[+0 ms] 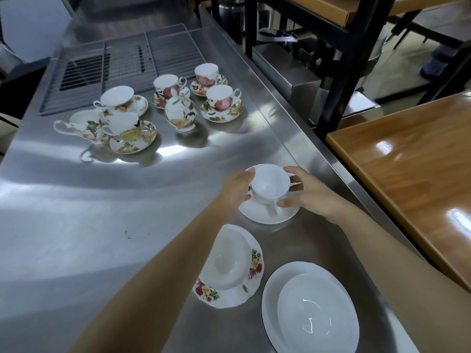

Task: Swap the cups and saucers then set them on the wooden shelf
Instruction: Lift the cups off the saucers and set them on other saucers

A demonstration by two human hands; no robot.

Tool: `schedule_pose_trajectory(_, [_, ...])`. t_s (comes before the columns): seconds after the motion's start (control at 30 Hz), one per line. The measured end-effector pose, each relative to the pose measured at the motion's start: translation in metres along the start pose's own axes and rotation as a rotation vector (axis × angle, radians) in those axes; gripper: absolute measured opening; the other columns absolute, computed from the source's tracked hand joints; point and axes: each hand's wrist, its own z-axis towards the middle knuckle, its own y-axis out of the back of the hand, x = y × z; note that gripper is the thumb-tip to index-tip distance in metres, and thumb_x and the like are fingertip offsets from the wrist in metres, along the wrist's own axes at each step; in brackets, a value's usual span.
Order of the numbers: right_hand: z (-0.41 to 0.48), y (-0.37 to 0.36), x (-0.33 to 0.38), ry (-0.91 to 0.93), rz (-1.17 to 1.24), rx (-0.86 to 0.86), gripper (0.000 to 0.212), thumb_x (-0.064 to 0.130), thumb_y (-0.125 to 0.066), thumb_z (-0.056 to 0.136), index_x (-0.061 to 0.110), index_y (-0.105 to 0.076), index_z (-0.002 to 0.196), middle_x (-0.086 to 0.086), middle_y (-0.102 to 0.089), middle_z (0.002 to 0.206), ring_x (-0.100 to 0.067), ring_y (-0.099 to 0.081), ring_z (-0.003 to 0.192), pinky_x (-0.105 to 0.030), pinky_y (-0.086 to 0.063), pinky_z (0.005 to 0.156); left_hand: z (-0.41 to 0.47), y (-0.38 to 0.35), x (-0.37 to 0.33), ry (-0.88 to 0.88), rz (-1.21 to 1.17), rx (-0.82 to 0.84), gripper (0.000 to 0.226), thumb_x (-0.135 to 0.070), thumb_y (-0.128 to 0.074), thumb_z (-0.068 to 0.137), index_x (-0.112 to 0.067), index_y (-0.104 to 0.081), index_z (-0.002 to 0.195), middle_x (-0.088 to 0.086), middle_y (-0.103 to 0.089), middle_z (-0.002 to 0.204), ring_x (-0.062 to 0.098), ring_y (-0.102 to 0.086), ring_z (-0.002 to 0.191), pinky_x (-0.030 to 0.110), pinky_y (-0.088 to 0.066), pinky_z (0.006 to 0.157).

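A brushed stainless-steel counter [76, 225] with a slotted metal grille [114, 64] reflects overhead light. A glossy brown wooden tabletop [420, 169] stands beside it, behind a black metal frame [356, 59].

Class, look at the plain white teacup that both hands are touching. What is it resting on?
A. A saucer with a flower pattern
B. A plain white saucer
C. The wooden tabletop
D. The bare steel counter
B. The plain white teacup, held between the left hand and the right hand, sits on a plain white saucer on the steel counter; the flower-patterned saucer lies nearer the person under another cup.
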Motion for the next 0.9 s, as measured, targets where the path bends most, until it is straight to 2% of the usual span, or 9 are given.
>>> schedule_pose_trajectory(0.13, [0.001,-0.004,0.001,0.011,-0.047,-0.055,0.074,0.014,-0.079,0.074,0.022,-0.038,0.136,0.005,-0.046,0.124,-0.016,-0.046,0.112,-0.032,-0.043,0.094,-0.004,-0.003,-0.004,0.008,-0.011,0.002,0.039,-0.029,-0.046,0.098,-0.003,-0.054,0.126,0.01,-0.057,0.117,0.026,-0.056,0.106,0.032,-0.047,0.089])
schedule_pose_trajectory(0.27, [0.0,-0.008,-0.004,0.029,-0.156,-0.291,0.057,0.03,-0.067,0.085,0.013,-0.044,0.134,-0.002,-0.05,0.125,-0.018,-0.048,0.11,-0.03,-0.041,0.092,0.001,0.006,-0.001,-0.038,0.142,-0.131,0.035,-0.035,-0.047,0.096,-0.005,-0.063,0.106,0.008,-0.058,0.1,0.025,-0.054,0.093,0.03,-0.042,0.084])
schedule_pose_trajectory(0.33, [-0.002,-0.009,-0.008,-0.006,-0.217,-0.403,0.052,0.036,-0.058,0.09,0.006,-0.046,0.131,-0.01,-0.053,0.13,-0.026,-0.051,0.116,-0.036,-0.041,0.094,0.007,0.014,0.005,-0.067,0.266,-0.203,0.043,-0.042,-0.047,0.091,-0.002,-0.061,0.094,0.015,-0.062,0.1,0.032,-0.058,0.094,0.035,-0.046,0.09])
schedule_pose_trajectory(0.37, [-0.004,-0.01,-0.011,-0.036,-0.234,-0.428,0.053,0.039,-0.054,0.092,0.004,-0.046,0.13,-0.013,-0.053,0.132,-0.029,-0.051,0.118,-0.038,-0.041,0.094,0.011,0.016,0.008,-0.057,0.331,-0.222,0.055,-0.05,-0.046,0.085,0.002,-0.059,0.099,0.021,-0.063,0.106,0.037,-0.06,0.098,0.042,-0.047,0.095])
schedule_pose_trajectory(0.43, [-0.005,-0.012,-0.013,-0.115,-0.23,-0.422,0.057,0.045,-0.049,0.093,0.002,-0.045,0.13,-0.015,-0.054,0.131,-0.032,-0.052,0.119,-0.041,-0.042,0.095,0.015,0.021,0.013,0.004,0.402,-0.191,0.068,-0.058,-0.045,0.081,0.001,-0.056,0.114,0.021,-0.062,0.114,0.039,-0.06,0.104,0.047,-0.048,0.095])
schedule_pose_trajectory(0.5, [-0.004,-0.012,-0.013,-0.208,-0.093,-0.373,0.059,0.048,-0.048,0.092,-0.001,-0.048,0.125,-0.016,-0.058,0.121,-0.033,-0.057,0.111,-0.045,-0.049,0.092,0.01,0.022,0.008,0.04,0.382,-0.127,0.068,-0.059,-0.048,0.083,0.0,-0.057,0.116,0.018,-0.063,0.112,0.037,-0.061,0.102,0.04,-0.05,0.088])
schedule_pose_trajectory(0.63, [-0.002,-0.01,-0.009,-0.308,0.294,-0.264,0.052,0.045,-0.053,0.091,-0.002,-0.055,0.114,-0.008,-0.059,0.092,-0.021,-0.06,0.077,-0.04,-0.058,0.068,0.003,0.02,0.001,0.11,0.136,-0.021,0.036,-0.043,-0.061,0.087,-0.011,-0.056,0.102,0.003,-0.059,0.087,0.018,-0.058,0.075,0.029,-0.054,0.064])
schedule_pose_trajectory(0.77, [-0.004,-0.008,-0.009,-0.331,0.378,-0.193,0.039,0.045,-0.057,0.089,0.009,-0.058,0.106,-0.006,-0.062,0.092,-0.021,-0.061,0.078,-0.043,-0.059,0.074,-0.001,0.02,0.002,0.129,0.092,0.018,0.035,-0.034,-0.069,0.083,-0.011,-0.054,0.104,0.002,-0.059,0.084,0.016,-0.058,0.071,0.028,-0.056,0.057])
schedule_pose_trajectory(0.9, [-0.003,-0.008,-0.007,-0.33,0.392,-0.178,0.041,0.043,-0.059,0.088,0.009,-0.057,0.111,-0.006,-0.063,0.092,-0.02,-0.062,0.079,-0.037,-0.058,0.07,-0.003,0.02,0.001,0.128,0.025,0.051,0.032,-0.028,-0.07,0.083,-0.01,-0.056,0.104,0.004,-0.062,0.084,0.019,-0.061,0.069,0.028,-0.056,0.049])
